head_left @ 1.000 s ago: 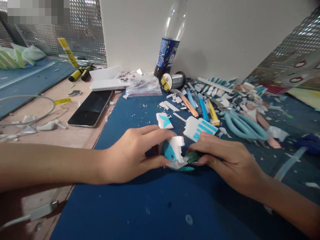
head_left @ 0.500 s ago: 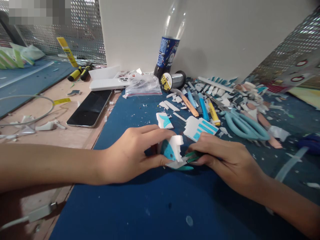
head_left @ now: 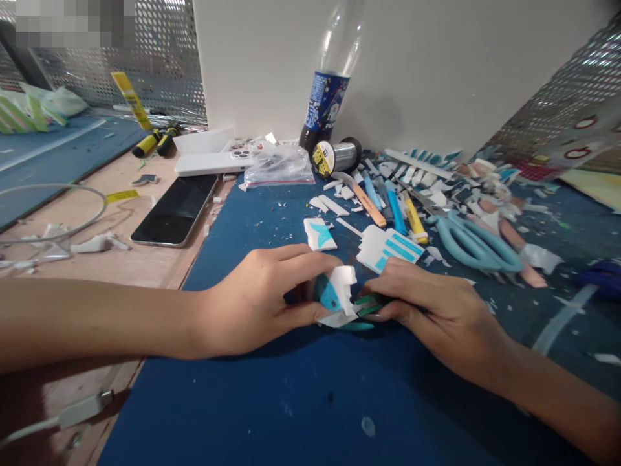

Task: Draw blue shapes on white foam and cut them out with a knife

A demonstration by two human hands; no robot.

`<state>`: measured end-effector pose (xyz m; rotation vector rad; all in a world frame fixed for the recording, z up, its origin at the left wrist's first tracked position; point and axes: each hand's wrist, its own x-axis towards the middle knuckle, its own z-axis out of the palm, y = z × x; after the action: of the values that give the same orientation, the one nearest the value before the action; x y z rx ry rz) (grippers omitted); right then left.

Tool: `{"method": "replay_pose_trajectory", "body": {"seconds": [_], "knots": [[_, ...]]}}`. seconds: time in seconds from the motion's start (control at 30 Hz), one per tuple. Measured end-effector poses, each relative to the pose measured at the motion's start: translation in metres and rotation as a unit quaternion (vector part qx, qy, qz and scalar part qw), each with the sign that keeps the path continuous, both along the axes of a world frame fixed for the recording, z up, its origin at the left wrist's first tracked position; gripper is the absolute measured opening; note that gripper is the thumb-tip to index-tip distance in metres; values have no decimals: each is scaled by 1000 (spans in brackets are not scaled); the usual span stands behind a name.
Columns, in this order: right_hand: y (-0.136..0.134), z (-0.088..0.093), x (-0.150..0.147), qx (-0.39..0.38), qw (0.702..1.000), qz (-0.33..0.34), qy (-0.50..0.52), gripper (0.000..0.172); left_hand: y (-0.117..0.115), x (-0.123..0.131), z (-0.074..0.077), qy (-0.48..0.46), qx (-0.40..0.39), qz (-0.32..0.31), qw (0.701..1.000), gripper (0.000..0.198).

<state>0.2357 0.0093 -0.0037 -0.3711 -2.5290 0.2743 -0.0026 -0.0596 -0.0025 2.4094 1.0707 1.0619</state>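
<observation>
My left hand (head_left: pixel 272 294) pinches a small white foam piece (head_left: pixel 345 281) with a blue printed patch, thumb below and fingers over the top. From the right, my right hand (head_left: pixel 427 304) is closed round a green utility knife (head_left: pixel 369 303). The knife's grey blade lies low against the foam piece, close to my left thumb; exactly where it meets the foam I cannot tell. A blue sliver (head_left: pixel 358 327) shows just under the blade. Beyond my hands lie a white-and-blue foam piece (head_left: pixel 320 234) and a striped foam piece (head_left: pixel 388 249).
Several utility knives (head_left: pixel 396 210), light-blue scissors (head_left: pixel 475 243) and a heap of foam scraps (head_left: pixel 485 188) lie at the back right. Behind stand a tilted bottle (head_left: pixel 326 97) and a wire spool (head_left: pixel 334 158). A phone (head_left: pixel 174 210) lies to the left on the wooden surface.
The knife has shifted slightly left, with its green part nearer the foam piece. My left hand and the foam piece have hardly moved.
</observation>
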Motion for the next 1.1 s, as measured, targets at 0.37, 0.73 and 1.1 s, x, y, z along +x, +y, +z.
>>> {"method": "replay_pose_trajectory", "body": {"seconds": [0.37, 0.73, 1.1], "knots": [[-1, 3, 1, -24, 1000, 5, -8, 12, 1, -1, 1, 15, 15, -4, 1000, 24], [2, 1, 3, -26, 999, 6, -28, 10, -1, -2, 0, 22, 29, 14, 999, 23], [-1, 3, 4, -25, 999, 14, -27, 11, -1, -1, -2, 31, 32, 22, 999, 23]]}}
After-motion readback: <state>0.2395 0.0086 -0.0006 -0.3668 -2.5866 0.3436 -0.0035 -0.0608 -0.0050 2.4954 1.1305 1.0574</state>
